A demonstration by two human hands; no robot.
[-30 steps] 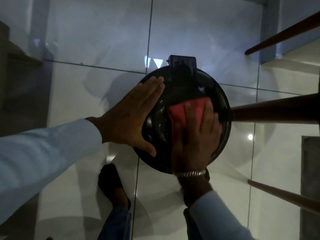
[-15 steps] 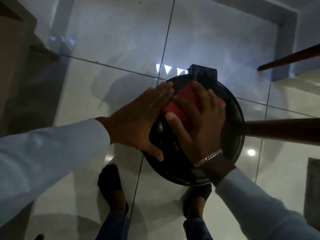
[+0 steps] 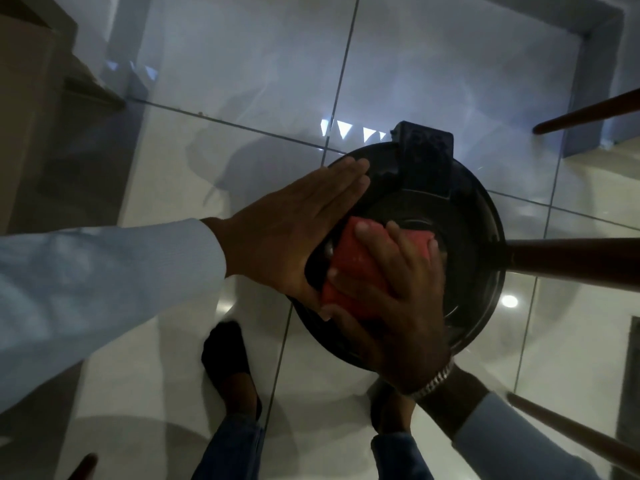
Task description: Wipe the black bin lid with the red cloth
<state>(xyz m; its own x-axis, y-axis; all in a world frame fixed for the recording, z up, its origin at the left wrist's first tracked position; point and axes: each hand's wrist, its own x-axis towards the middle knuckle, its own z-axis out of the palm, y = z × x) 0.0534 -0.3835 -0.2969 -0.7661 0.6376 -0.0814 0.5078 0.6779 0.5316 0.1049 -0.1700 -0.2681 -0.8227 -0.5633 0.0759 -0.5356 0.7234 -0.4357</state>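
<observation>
The round black bin lid [image 3: 464, 244] lies below me on a bin standing on the tiled floor, its hinge block at the far edge. My right hand [image 3: 391, 299] presses the folded red cloth [image 3: 349, 268] flat on the near-left part of the lid, fingers spread over it. My left hand [image 3: 294, 223] lies flat with fingers together against the lid's left rim, touching the bin's side. The cloth's right half is hidden under my fingers.
Glossy white floor tiles [image 3: 242, 64] surround the bin. Dark wooden chair legs [image 3: 571, 258] reach in from the right, one ending right at the lid's edge. My feet [image 3: 228, 362] in dark shoes stand just below the bin. A wooden cabinet [image 3: 31, 116] is at far left.
My right hand has slid the red cloth from the far part of the lid, near the hinge, down to the near-left part. The left hand has stayed on the rim.
</observation>
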